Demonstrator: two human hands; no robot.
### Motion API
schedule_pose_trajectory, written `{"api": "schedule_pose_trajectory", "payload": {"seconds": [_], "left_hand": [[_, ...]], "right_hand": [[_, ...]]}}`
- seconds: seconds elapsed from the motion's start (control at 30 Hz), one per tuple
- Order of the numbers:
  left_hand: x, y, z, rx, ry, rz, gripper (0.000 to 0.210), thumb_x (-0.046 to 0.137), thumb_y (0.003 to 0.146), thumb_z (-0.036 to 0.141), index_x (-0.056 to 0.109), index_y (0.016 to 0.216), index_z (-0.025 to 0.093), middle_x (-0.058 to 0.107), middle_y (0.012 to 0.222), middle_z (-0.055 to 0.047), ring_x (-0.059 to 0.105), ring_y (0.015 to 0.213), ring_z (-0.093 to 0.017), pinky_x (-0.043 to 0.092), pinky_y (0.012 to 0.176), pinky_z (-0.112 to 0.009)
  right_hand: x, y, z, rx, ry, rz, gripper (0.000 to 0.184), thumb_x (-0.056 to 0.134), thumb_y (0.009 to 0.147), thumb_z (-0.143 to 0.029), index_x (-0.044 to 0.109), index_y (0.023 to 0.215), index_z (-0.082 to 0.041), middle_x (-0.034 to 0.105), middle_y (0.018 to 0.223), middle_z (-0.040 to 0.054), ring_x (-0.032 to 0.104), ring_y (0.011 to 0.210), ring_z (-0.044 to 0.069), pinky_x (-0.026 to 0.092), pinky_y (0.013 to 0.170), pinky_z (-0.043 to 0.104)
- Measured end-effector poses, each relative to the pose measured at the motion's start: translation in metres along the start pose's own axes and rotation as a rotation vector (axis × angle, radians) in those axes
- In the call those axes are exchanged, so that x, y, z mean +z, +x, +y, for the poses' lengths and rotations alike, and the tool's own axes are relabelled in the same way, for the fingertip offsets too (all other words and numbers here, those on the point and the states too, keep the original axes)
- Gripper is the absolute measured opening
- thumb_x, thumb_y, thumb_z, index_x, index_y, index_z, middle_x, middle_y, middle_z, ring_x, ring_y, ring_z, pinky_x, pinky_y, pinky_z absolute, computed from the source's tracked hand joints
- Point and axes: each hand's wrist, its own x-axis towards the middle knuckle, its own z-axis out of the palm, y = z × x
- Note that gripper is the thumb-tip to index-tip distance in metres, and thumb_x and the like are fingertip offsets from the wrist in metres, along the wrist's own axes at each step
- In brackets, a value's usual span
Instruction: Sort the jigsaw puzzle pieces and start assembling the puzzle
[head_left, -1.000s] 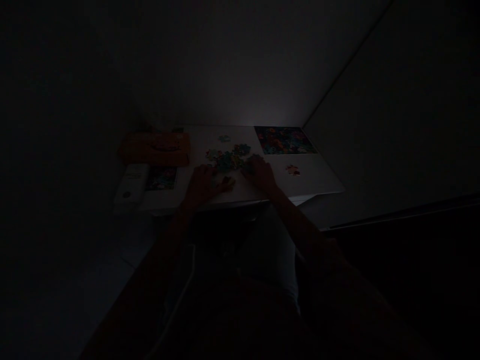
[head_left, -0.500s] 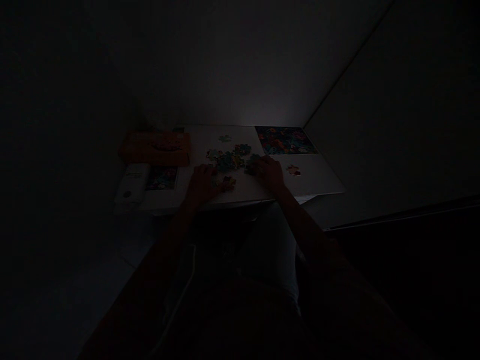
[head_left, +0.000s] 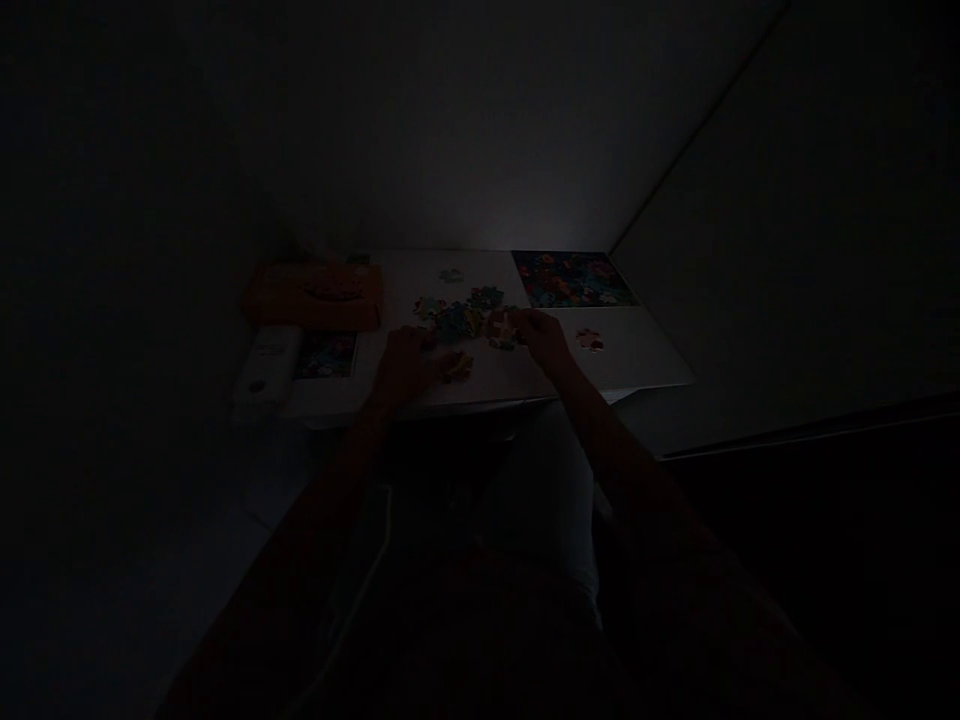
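Note:
The scene is very dark. A loose heap of jigsaw puzzle pieces (head_left: pixel 459 320) lies mid-table. My right hand (head_left: pixel 544 338) is at the heap's right side, its fingers pinched at the edge of a pinkish puzzle piece (head_left: pixel 501 328). At the heap's near left is my left hand (head_left: pixel 405 358), its fingers bent over the tabletop; whether they grip a piece is too dark to see. Just right of it lie a few brownish-yellow puzzle pieces (head_left: pixel 454 367). One pale piece (head_left: pixel 451 276) rests behind the heap, and pinkish pieces (head_left: pixel 589 340) lie right of my right hand.
A colourful picture sheet (head_left: pixel 574 279) lies at the white table's (head_left: pixel 630 350) back right. On the left are an orange box (head_left: pixel 315 297), a white package (head_left: pixel 268 365) and a smaller dark picture (head_left: pixel 325 355). A wall (head_left: pixel 480 150) rises behind the table.
My right hand has shifted slightly right, its fingers drawn together. A pinkish piece now shows beside its fingertips, where darker greenish pieces were. My left hand has barely moved.

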Motion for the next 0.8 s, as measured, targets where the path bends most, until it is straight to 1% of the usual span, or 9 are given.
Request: {"api": "schedule_pose_trajectory", "payload": {"seconds": [0.07, 0.17, 0.27, 0.37, 0.47, 0.53, 0.6, 0.7, 0.8], "left_hand": [[-0.002, 0.000, -0.001, -0.035, -0.124, -0.024, 0.042, 0.079, 0.105, 0.058, 0.078, 0.123, 0.020, 0.076, 0.128, -0.015, 0.070, 0.125, -0.033, 0.056, 0.115, -0.051], [-0.005, 0.002, -0.002, -0.078, -0.283, -0.099, 0.049, 0.072, 0.103, 0.065, 0.081, 0.123, 0.021, 0.080, 0.127, -0.013, 0.074, 0.116, -0.030, 0.058, 0.107, -0.047], [-0.009, 0.003, -0.001, -0.110, -0.360, -0.170, 0.053, 0.070, 0.101, 0.073, 0.081, 0.106, 0.021, 0.081, 0.113, -0.012, 0.072, 0.100, -0.027, 0.057, 0.094, -0.043], [-0.014, 0.005, 0.003, -0.126, -0.396, -0.193, 0.054, 0.069, 0.101, 0.073, 0.077, 0.095, 0.020, 0.080, 0.106, -0.010, 0.071, 0.097, -0.026, 0.056, 0.092, -0.041], [-0.016, 0.007, 0.004, -0.167, -0.433, -0.146, 0.054, 0.069, 0.099, 0.072, 0.080, 0.102, 0.020, 0.082, 0.108, -0.010, 0.073, 0.100, -0.027, 0.055, 0.095, -0.041], [-0.016, 0.008, 0.002, -0.199, -0.436, -0.119, 0.057, 0.069, 0.098, 0.075, 0.080, 0.101, 0.019, 0.081, 0.101, -0.009, 0.071, 0.094, -0.025, 0.054, 0.090, -0.040], [-0.014, 0.009, -0.002, -0.237, -0.443, -0.104, 0.060, 0.070, 0.095, 0.079, 0.077, 0.096, 0.020, 0.077, 0.094, -0.008, 0.067, 0.088, -0.023, 0.052, 0.083, -0.038], [-0.012, 0.008, -0.005, -0.269, -0.475, -0.081, 0.063, 0.073, 0.090, 0.082, 0.072, 0.091, 0.019, 0.072, 0.090, -0.008, 0.062, 0.085, -0.022, 0.049, 0.079, -0.037], [-0.012, 0.007, -0.004, -0.283, -0.475, -0.073, 0.064, 0.076, 0.091, 0.083, 0.070, 0.088, 0.020, 0.069, 0.087, -0.007, 0.058, 0.081, -0.020, 0.046, 0.076, -0.036]], "right_hand": [[0.023, -0.010, -0.009, -0.007, 0.044, -0.070, 0.075, 0.066, 0.091, -0.098, 0.082, 0.100, -0.026, 0.082, 0.093, 0.0075, 0.075, 0.083, 0.024, 0.063, 0.077, 0.038], [0.051, -0.021, -0.023, -0.015, 0.085, -0.153, 0.071, 0.069, 0.091, -0.096, 0.081, 0.093, -0.027, 0.079, 0.085, 0.0051, 0.073, 0.079, 0.023, 0.061, 0.077, 0.038], [0.067, -0.026, -0.032, -0.024, 0.103, -0.203, 0.064, 0.074, 0.091, -0.091, 0.082, 0.091, -0.027, 0.080, 0.086, 0.0050, 0.074, 0.082, 0.024, 0.061, 0.080, 0.039], [0.071, -0.027, -0.037, -0.014, 0.110, -0.225, 0.059, 0.078, 0.092, -0.085, 0.082, 0.092, -0.027, 0.084, 0.094, 0.0061, 0.077, 0.089, 0.026, 0.062, 0.084, 0.040], [0.067, -0.028, -0.039, -0.003, 0.104, -0.218, 0.052, 0.085, 0.092, -0.078, 0.085, 0.099, -0.027, 0.088, 0.104, 0.0075, 0.080, 0.093, 0.027, 0.064, 0.087, 0.041], [0.065, -0.031, -0.039, -0.004, 0.086, -0.232, 0.047, 0.091, 0.090, -0.072, 0.086, 0.102, -0.027, 0.090, 0.108, 0.0084, 0.081, 0.093, 0.027, 0.066, 0.088, 0.042], [0.065, -0.035, -0.040, -0.008, 0.069, -0.282, 0.043, 0.091, 0.092, -0.068, 0.086, 0.100, -0.027, 0.090, 0.107, 0.0088, 0.083, 0.094, 0.027, 0.066, 0.090, 0.042], [0.069, -0.039, -0.040, -0.012, 0.074, -0.333, 0.038, 0.086, 0.097, -0.065, 0.085, 0.096, -0.027, 0.089, 0.102, 0.0079, 0.083, 0.096, 0.028, 0.065, 0.092, 0.043], [0.072, -0.038, -0.041, 0.012, 0.103, -0.302, 0.039, 0.084, 0.096, -0.066, 0.084, 0.092, -0.027, 0.088, 0.098, 0.0065, 0.082, 0.094, 0.027, 0.065, 0.090, 0.042]]}}
